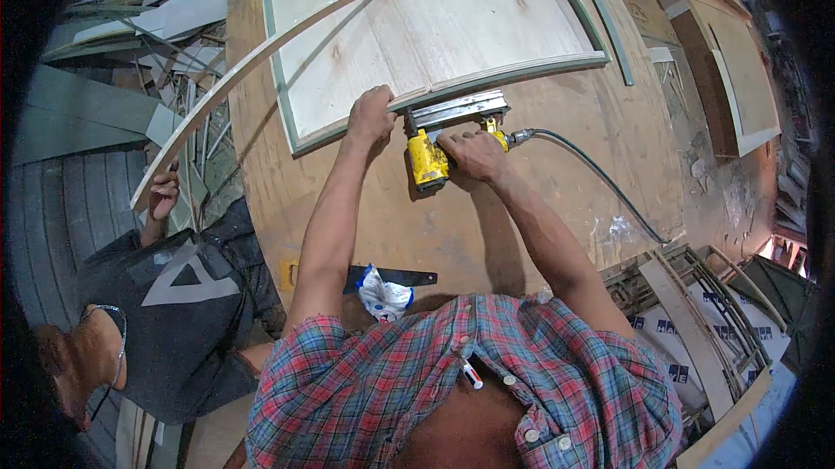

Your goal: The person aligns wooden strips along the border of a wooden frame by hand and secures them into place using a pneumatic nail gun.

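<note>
My right hand [474, 154] is gripping a yellow nail gun [428, 163] beside the wooden panel [435, 16] on the counter [348, 195]. My left hand [372, 114] is holding the panel's edge, fingers bent. Closer to me, a crumpled packet [383, 297] is lying by a saw [423, 278].

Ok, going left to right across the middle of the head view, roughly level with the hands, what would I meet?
Co-worker's hand → the person's left grip → yellow nail gun → dark hose → wooden box-like unit.
</note>
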Motion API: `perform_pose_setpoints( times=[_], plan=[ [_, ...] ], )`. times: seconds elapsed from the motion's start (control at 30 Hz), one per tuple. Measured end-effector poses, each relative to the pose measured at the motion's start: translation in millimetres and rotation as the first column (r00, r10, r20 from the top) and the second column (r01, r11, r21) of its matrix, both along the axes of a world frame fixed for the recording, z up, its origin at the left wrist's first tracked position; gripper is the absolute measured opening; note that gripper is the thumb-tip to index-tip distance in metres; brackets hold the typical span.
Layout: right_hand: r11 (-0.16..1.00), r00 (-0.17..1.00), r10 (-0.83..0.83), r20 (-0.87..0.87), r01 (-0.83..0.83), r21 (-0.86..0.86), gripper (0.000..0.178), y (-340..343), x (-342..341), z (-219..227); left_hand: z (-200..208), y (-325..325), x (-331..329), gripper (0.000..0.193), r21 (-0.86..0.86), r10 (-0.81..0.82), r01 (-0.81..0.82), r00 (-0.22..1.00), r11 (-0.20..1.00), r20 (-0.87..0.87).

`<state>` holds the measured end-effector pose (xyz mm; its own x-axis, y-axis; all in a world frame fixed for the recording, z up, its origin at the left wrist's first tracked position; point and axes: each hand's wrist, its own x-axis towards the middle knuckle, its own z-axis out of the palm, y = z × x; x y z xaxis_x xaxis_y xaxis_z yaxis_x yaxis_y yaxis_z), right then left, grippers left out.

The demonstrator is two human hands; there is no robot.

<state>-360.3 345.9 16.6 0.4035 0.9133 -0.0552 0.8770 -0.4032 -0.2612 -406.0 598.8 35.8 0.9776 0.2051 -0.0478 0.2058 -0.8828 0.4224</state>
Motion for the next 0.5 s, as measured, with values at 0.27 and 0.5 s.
perform_pose_setpoints(
  times=[0.27, 0.5],
  plan=[
    [1.000, 0.997, 0.016, 0.079, -0.014, -0.026, 0.060, -20, -12, 16, 11, -6, -1, 0.032, 0.005, -0.002, 0.001, 1.000, 1.000, 0.014],
    [0.978, 0.978, -0.205, 0.030, 0.206, -0.033, 0.072, -94, -61, 11, 14, 8, -6, 0.038, -0.019, -0.009, 0.006, 0.986, 1.000, -0.167]
  ],
)
